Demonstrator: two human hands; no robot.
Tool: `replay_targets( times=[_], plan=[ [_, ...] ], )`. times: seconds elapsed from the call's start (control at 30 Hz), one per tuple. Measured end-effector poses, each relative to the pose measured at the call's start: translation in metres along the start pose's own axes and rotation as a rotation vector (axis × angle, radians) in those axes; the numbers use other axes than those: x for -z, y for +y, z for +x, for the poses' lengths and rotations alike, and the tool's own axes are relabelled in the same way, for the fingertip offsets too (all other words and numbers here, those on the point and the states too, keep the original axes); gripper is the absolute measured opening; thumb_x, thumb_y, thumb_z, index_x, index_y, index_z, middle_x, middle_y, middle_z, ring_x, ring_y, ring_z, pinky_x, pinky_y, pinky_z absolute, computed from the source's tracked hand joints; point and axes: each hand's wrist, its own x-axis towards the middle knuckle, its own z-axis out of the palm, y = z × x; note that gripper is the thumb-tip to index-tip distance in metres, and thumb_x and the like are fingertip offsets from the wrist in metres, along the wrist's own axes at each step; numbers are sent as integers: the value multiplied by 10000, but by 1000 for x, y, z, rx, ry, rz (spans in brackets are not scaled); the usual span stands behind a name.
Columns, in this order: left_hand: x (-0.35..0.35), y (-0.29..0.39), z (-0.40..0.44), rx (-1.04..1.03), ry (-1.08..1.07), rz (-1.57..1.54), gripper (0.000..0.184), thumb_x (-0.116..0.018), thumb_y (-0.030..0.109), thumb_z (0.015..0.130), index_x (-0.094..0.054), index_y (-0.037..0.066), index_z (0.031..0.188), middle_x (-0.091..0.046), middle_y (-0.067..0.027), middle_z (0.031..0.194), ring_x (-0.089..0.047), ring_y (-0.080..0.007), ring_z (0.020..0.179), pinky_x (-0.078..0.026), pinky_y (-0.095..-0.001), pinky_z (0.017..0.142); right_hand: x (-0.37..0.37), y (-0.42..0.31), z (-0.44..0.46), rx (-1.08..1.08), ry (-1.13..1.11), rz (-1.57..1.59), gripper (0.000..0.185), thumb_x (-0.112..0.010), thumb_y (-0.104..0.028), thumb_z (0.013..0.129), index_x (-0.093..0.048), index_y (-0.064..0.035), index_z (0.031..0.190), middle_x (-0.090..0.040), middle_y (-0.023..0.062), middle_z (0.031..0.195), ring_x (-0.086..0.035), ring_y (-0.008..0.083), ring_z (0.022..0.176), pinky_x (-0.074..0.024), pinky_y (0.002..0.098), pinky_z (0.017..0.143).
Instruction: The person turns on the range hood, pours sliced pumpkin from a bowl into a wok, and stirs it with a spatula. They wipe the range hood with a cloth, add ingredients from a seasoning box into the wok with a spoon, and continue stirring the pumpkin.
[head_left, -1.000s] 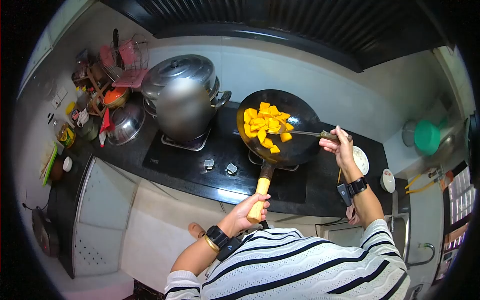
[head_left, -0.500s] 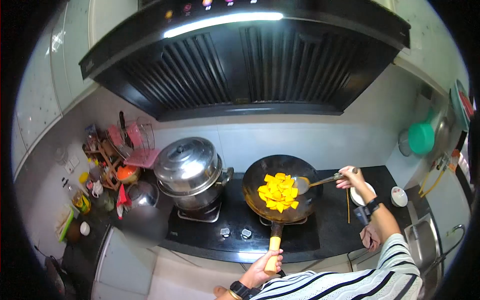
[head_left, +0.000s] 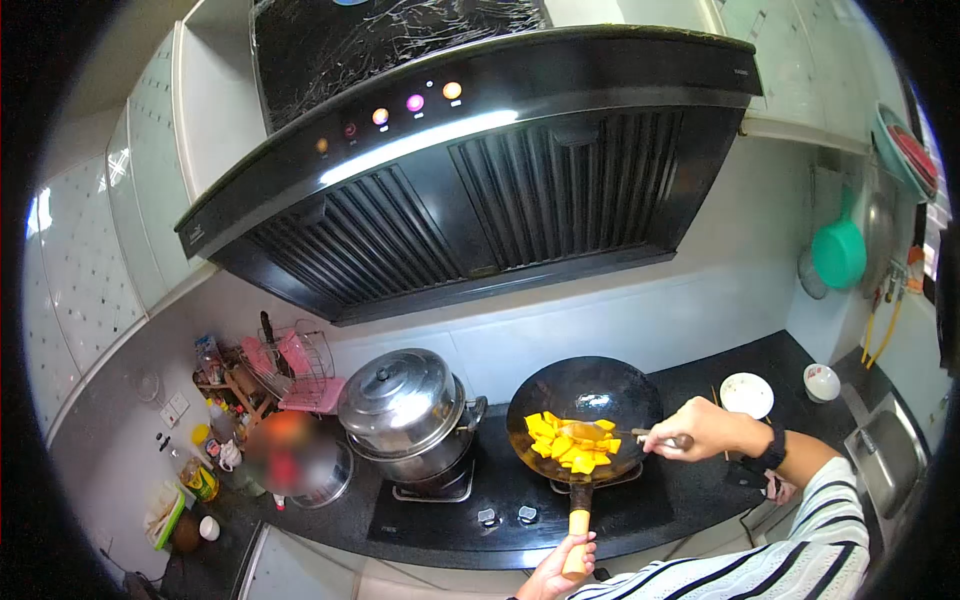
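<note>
A dark wok (head_left: 545, 385) sits on the right burner with yellow-orange chunks (head_left: 565, 445), which look like pumpkin, heaped in its lower half. My left hand (head_left: 556, 572) is wrapped round the wok's pale wooden handle (head_left: 579, 530). Held in my right hand (head_left: 705, 432) is a metal spatula (head_left: 590, 429), reaching in from the wok's right rim. Its blade lies against the chunks, partly covering them. The grip end of the spatula pokes out by my fingers.
A lidded steel steamer pot (head_left: 402, 410) stands on the left burner. Overhead hangs a black range hood (head_left: 470, 180). A white plate (head_left: 747, 395) and a small bowl (head_left: 821, 382) are on the right counter, near the sink (head_left: 890, 460). Bottles (head_left: 200, 480) and a dish rack (head_left: 300, 360) crowd the left.
My right hand has moved down and left, bringing the spatula blade from the wok's right side onto the chunks. The left hand keeps its hold. The camera view has tilted upward.
</note>
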Motion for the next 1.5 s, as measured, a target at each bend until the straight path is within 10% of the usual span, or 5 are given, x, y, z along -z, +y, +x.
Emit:
replay_targets(
  times=[0.23,0.9,1.03,1.23,1.5],
  plan=[
    [-4,-3,-6,22,-85,-93,193,-538,204,859,-510,37,952,-482,-28,674,-482,-136,560,-440,-268,503,-43,-6,11,19,-78,-14,85,-582,-209,768,-617,-184,842,-616,27,647,-608,221,550,-477,319,482],
    [-13,-2,-12,-24,15,-13,239,-601,188,808,-509,97,1009,-515,-11,741,-494,-118,576,-451,-247,502,-30,120,-34,-978,575,736,203,-551,-210,824,-592,-33,916,-632,106,737,-641,170,577,-516,236,478],
    [-14,-2,-14,-25,24,-33,253,-597,180,809,-495,95,1024,-508,-14,740,-484,-115,566,-440,-245,495,-105,120,-22,-884,701,1029,214,-530,-196,835,-567,-38,975,-645,139,814,-663,209,659,-522,241,522],
    [-14,-2,-12,-34,35,5,261,-581,189,822,-479,97,1044,-491,-9,739,-469,-111,553,-429,-245,491,-92,59,0,-389,337,476,125,-561,-82,800,-617,-4,881,-658,96,783,-637,136,699,-495,239,626],
    [-17,-2,-13,-37,27,-9,225,-584,177,812,-493,99,1003,-498,-5,711,-471,-99,545,-424,-241,478,19,60,-11,-700,309,611,205,-573,-207,846,-593,-7,885,-611,70,778,-609,125,625,-524,224,562]
  ],
)
